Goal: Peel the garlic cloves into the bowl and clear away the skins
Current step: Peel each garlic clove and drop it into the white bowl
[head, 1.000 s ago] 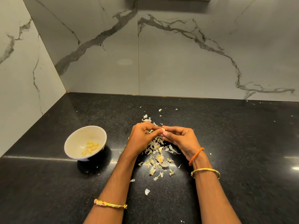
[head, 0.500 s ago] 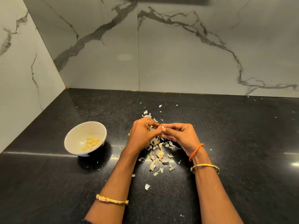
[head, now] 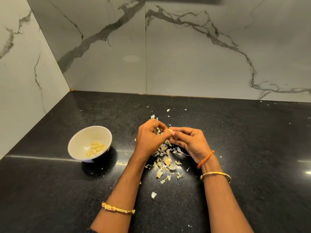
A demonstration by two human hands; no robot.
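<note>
bowl (head: 89, 143) left of skins (head: 165, 161), cloves (head: 96, 148) inside

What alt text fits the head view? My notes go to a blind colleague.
Two hands, left hand and right hand, pinch one garlic clove between their fingertips above a heap of skins on a black counter. Left of them stands a white bowl holding peeled cloves.

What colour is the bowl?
White bowl, seen in the head view.
</note>
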